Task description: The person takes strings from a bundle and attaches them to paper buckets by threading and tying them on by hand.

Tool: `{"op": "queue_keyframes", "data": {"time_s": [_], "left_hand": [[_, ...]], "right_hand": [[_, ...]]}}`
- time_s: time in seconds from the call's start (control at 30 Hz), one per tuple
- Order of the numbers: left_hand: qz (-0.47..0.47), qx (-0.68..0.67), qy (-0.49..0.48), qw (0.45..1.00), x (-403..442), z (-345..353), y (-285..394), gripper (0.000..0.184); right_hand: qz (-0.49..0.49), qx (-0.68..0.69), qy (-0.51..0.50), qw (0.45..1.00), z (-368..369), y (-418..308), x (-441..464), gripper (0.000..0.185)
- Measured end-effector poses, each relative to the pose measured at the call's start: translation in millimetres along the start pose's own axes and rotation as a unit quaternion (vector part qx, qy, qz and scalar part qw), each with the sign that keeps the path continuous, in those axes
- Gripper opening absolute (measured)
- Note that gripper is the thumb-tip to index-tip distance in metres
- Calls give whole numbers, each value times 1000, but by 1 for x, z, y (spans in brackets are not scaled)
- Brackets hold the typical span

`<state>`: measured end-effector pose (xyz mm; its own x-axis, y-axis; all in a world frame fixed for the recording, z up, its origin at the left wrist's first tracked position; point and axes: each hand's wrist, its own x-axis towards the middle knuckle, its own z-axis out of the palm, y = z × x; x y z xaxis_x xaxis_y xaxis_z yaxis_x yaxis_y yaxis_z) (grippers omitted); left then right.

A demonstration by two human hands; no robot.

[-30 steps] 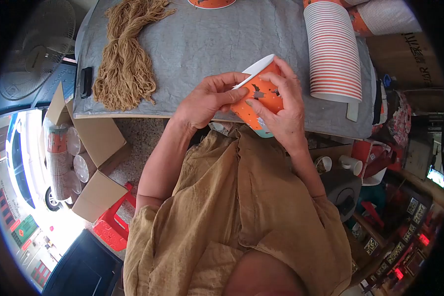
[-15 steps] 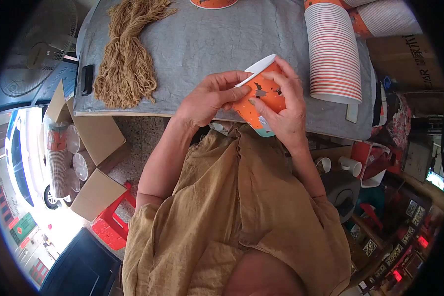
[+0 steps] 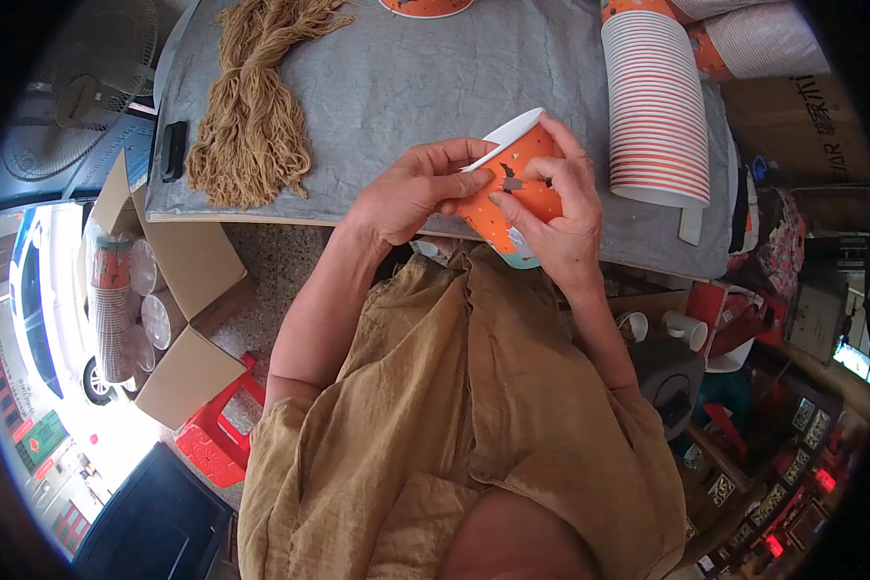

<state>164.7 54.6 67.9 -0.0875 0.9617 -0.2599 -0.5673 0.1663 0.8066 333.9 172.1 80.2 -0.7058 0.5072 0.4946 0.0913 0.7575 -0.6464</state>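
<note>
Fingers, left hand (image 3: 401,198): pinching the orange cup (image 3: 501,220) at its rim
Fingers, right hand (image 3: 570,217): grasping the cup's side
Cup place: tilted — above the worktop's (image 3: 406,87) near edge
Yarn bundle (image 3: 251,126): toward left edge — lying

Cloth-covered table (image 3: 435,97) across the top of the frame

On its grey cloth lie a bundle of tan yarn (image 3: 251,116) at upper left, an orange-printed cup (image 3: 427,8) at top centre, and a long nested cup stack (image 3: 655,106) at upper right.
</note>
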Motion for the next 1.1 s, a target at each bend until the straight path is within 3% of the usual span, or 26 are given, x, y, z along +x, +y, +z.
{"op": "queue_keyframes", "data": {"time_s": [0.27, 0.4, 0.43, 0.53, 0.63, 0.67, 0.8, 0.97, 1.03, 1.1], "left_hand": [[16, 16, 6, 1000, -2, 9, 5, 33], [59, 136, 50, 988, -3, 19, 8, 26], [110, 173, 66, 976, -3, 22, 10, 25], [256, 321, 131, 902, -8, 28, 26, 17], [356, 521, 139, 763, -6, 16, 51, 18], [348, 574, 157, 724, -1, 10, 52, 20], [356, 629, 161, 673, 23, -28, 35, 20], [417, 560, 211, 684, 11, -37, 36, 36], [417, 559, 307, 648, -14, -73, 48, 43], [382, 588, 410, 584, -25, -128, 49, 39]], "right_hand": [[26, 1, 2, 1000, -5, -3, 3, 36], [46, 60, 13, 997, -12, -1, -5, 28], [20, 43, 27, 998, -11, -2, -7, 28], [-40, -22, 64, 997, -11, 6, -17, 25], [49, -23, 26, 998, -2, 32, -40, 22], [79, 1, -1, 997, 2, 38, -46, 20], [139, 71, -96, 983, 25, 47, -61, 16], [167, 140, -160, 963, 56, 36, -65, 8], [170, 151, -180, 957, 75, 26, -51, 7], [185, 198, -192, 943, 104, 19, -27, 7]]}}
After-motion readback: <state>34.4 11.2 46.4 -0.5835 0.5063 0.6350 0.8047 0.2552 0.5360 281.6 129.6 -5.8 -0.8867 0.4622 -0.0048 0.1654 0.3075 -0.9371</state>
